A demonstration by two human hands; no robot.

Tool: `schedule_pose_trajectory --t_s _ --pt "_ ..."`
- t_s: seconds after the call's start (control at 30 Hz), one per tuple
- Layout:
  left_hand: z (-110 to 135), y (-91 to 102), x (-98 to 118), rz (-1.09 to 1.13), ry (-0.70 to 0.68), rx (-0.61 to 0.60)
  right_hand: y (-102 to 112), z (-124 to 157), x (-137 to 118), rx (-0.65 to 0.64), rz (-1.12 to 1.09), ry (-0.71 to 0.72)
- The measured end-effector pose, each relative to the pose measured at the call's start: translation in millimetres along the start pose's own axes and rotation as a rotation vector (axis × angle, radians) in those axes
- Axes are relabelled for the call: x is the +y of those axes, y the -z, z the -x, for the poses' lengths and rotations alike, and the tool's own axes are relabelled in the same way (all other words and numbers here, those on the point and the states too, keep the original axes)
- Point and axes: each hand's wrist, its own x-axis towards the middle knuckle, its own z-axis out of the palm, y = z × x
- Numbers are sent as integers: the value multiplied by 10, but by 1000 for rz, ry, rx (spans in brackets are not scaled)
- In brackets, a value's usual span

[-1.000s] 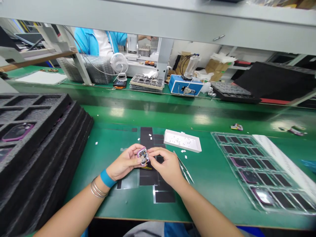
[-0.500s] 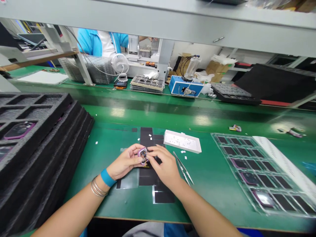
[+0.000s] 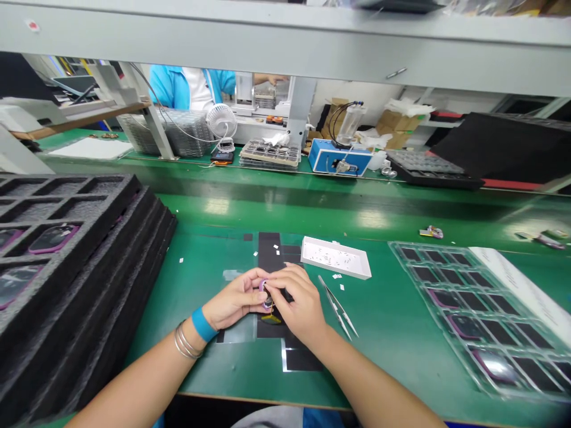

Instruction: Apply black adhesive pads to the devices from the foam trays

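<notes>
My left hand (image 3: 236, 298) and my right hand (image 3: 298, 303) meet over the green bench mat, with both sets of fingers around a small purple-rimmed electronic part (image 3: 266, 295). The fingers hide most of it. A thin yellow-and-black flex piece (image 3: 271, 319) shows just below the part. Under my hands lie black rectangular sheets (image 3: 270, 252). Steel tweezers (image 3: 338, 315) rest on the mat beside my right hand, untouched. A white shallow tray (image 3: 335, 257) holding tiny white pieces stands just beyond my right hand.
A stacked black foam tray (image 3: 66, 249) with purple-rimmed parts fills the left. A clear blister tray (image 3: 473, 315) lies at right. Across the bench, beneath a grey shelf, sit a co-worker in a blue jacket (image 3: 190, 89), a white fan (image 3: 222, 120) and a blue machine (image 3: 339, 158).
My fingers have closed further over the purple-rimmed part, hiding more of it. The whole scene sits slightly lower and to the right in the view.
</notes>
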Motion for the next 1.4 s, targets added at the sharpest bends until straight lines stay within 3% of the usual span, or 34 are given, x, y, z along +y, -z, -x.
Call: schedule_pose_trajectory --t_s 0.1,0.2,0.3,0.37,0.47,0.53,0.63,0.8,1.0,1.2,1.3,1.4 --pt "0 1 22 3 -27 22 11 4 26 -17 -97 -110" --pt "9 12 61 16 -92 59 16 9 72 -72 -410 -410" --pt "21 32 103 22 -157 104 16 7 117 -297 -781 -729" --pt "26 47 126 21 -184 112 24 -1 145 -420 -891 -891" --pt "30 66 148 23 -202 112 66 -24 187 -355 -887 -1003" --pt "30 73 152 23 -188 117 109 -39 206 -227 -841 -951" --pt "25 77 136 9 -107 84 161 -44 202 -112 -693 -725" --pt "18 80 72 -8 47 -13 166 -31 106 -154 -330 -403" --pt "-3 49 42 -53 84 48 89 -38 55 -183 -62 -210" --pt "-66 16 33 -148 101 189 -67 8 136 -132 -24 -238" --pt "-66 70 91 -121 36 298 -43 -73 230 -70 -42 -376" --pt "-35 181 219 -1 -85 486 -5 -320 390 -153 -49 -445"
